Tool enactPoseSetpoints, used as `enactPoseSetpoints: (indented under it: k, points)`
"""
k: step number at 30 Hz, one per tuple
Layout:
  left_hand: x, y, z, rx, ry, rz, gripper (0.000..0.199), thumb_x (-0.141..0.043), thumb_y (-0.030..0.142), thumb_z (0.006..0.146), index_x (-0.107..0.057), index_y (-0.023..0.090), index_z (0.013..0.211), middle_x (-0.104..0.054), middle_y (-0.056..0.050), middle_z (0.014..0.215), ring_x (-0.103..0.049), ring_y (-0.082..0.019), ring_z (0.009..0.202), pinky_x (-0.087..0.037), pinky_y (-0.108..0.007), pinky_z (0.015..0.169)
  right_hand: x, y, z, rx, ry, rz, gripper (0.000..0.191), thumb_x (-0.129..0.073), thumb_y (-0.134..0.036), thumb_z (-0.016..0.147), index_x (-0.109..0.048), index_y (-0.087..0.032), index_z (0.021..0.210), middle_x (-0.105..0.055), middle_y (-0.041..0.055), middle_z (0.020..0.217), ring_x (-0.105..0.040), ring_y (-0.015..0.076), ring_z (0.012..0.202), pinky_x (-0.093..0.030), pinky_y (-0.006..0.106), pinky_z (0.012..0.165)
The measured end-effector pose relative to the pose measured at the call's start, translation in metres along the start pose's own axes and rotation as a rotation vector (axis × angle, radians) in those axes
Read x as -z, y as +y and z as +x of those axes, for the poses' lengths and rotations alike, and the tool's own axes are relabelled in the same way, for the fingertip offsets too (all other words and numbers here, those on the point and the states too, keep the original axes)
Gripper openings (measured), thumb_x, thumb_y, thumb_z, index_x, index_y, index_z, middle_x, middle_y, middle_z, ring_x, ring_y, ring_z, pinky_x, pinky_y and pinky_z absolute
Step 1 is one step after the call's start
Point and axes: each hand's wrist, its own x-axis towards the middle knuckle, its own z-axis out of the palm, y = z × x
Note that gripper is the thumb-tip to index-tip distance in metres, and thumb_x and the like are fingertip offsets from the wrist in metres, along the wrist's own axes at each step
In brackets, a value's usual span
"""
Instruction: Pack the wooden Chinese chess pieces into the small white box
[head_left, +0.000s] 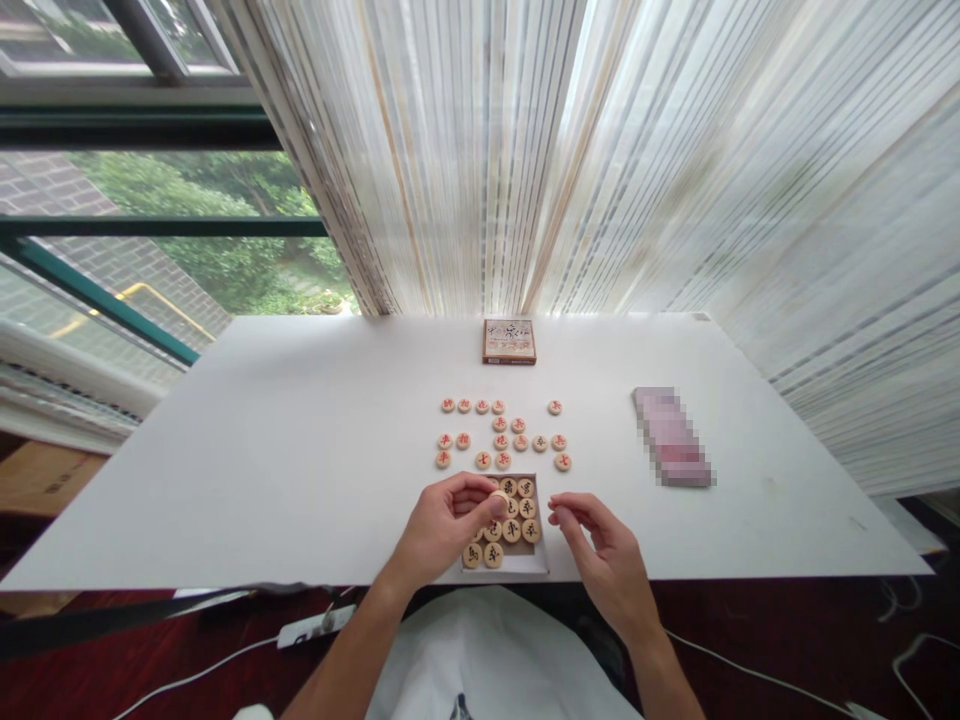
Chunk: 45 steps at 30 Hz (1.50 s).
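Sheer striped curtains (pixel 600 170) hang across the far side of the room, and beside them a window (pixel 150 225) looks out on green trees and a brick wall. Below, a long white surface (pixel 225 480) spreads across the view, its near edge close to the person's white top (pixel 487 660). Right at that edge sits a shallow cardboard tray (pixel 504 567), packed with round wooden xiangqi pieces (pixel 511 530) lying flat, their dark characters facing up.

The person's left hand (pixel 442 525) is closed over the tray, thumb and fingertips pinching a wooden piece (pixel 500 497) just above the others. The right hand (pixel 604 560) hovers just beside the tray's right side, partly open, with the fingers loosely curled, the thumb near the forefinger and nothing visible between them.

Just past the tray, loose pieces (pixel 501 442) lie in uneven rows on the surface, many marked in red. Farther back, near the far edge, lies a small printed box (pixel 510 342). Off to the right lies a flat pink object (pixel 671 437), too blurred to make out. Down on the dark red floor, beyond the near edge, lies a white power strip (pixel 315 627) with white cables (pixel 750 680) trailing nearby.
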Motion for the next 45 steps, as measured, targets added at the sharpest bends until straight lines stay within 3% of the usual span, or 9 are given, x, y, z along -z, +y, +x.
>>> enactPoseSetpoints:
  k: [6, 14, 19, 33, 37, 42, 45]
  points:
    - [0.000, -0.005, 0.002, 0.026, -0.019, 0.011, 0.038, -0.081, 0.042, 0.082, -0.073, 0.012, 0.105, -0.079, -0.011, 0.098, -0.077, -0.025, 0.092, -0.064, -0.040, 0.089, 0.001, 0.000, -0.002, -0.029, -0.001, -0.007, 0.021, -0.061, -0.040, 0.097, -0.070, -0.024, 0.106, -0.073, 0.0056, 0.100, -0.072, 0.0208, 0.090, -0.057, 0.031, 0.082]
    - [0.000, -0.008, 0.002, -0.003, -0.049, 0.007, 0.036, -0.077, 0.040, 0.086, -0.074, 0.014, 0.111, -0.078, -0.011, 0.107, -0.076, -0.026, 0.099, -0.063, -0.041, 0.093, -0.002, -0.003, -0.002, -0.029, -0.023, 0.000, 0.021, -0.060, -0.040, 0.098, -0.071, -0.023, 0.105, -0.074, 0.0053, 0.097, -0.072, 0.0204, 0.090, -0.056, 0.030, 0.083]
    - [-0.001, -0.002, 0.001, -0.019, -0.082, 0.039, 0.033, -0.076, 0.036, 0.087, -0.074, 0.016, 0.113, -0.077, -0.009, 0.112, -0.075, -0.024, 0.101, -0.060, -0.038, 0.098, -0.003, -0.002, -0.003, -0.024, -0.042, 0.006, 0.022, -0.059, -0.040, 0.099, -0.070, -0.022, 0.106, -0.073, 0.0065, 0.100, -0.071, 0.0208, 0.091, -0.056, 0.031, 0.084]
    - [-0.016, 0.014, -0.010, -0.147, -0.202, 0.285, 0.027, -0.069, 0.028, 0.092, -0.074, 0.022, 0.118, -0.072, -0.007, 0.116, -0.072, -0.020, 0.098, -0.060, -0.031, 0.089, -0.017, -0.014, -0.002, -0.002, -0.118, 0.081, 0.017, -0.064, -0.037, 0.096, -0.070, -0.022, 0.101, -0.074, 0.0041, 0.094, -0.072, 0.0190, 0.088, -0.057, 0.029, 0.081]
    - [-0.015, 0.018, -0.011, -0.242, -0.236, 0.412, 0.032, -0.068, 0.023, 0.092, -0.073, 0.027, 0.124, -0.073, -0.005, 0.111, -0.069, -0.018, 0.097, -0.058, -0.027, 0.083, -0.019, -0.014, -0.002, -0.033, -0.138, 0.111, 0.019, -0.065, -0.039, 0.096, -0.067, -0.021, 0.101, -0.074, 0.0049, 0.093, -0.072, 0.0194, 0.087, -0.058, 0.029, 0.080]
    - [-0.004, 0.020, -0.012, -0.298, -0.229, 0.530, 0.038, -0.067, 0.023, 0.093, -0.067, 0.029, 0.130, -0.073, -0.004, 0.115, -0.068, -0.019, 0.103, -0.055, -0.030, 0.094, -0.018, -0.014, -0.003, -0.057, -0.154, 0.126, 0.025, -0.061, -0.040, 0.098, -0.065, -0.021, 0.114, -0.073, 0.0064, 0.099, -0.071, 0.0201, 0.090, -0.059, 0.031, 0.082]
    - [0.007, 0.019, -0.011, -0.343, -0.193, 0.648, 0.028, -0.065, 0.023, 0.095, -0.068, 0.026, 0.122, -0.072, -0.004, 0.117, -0.066, -0.019, 0.106, -0.053, -0.032, 0.097, -0.015, -0.013, -0.003, -0.024, -0.139, 0.072, 0.024, -0.058, -0.039, 0.099, -0.068, -0.022, 0.114, -0.071, 0.0067, 0.101, -0.069, 0.0204, 0.091, -0.059, 0.032, 0.084]
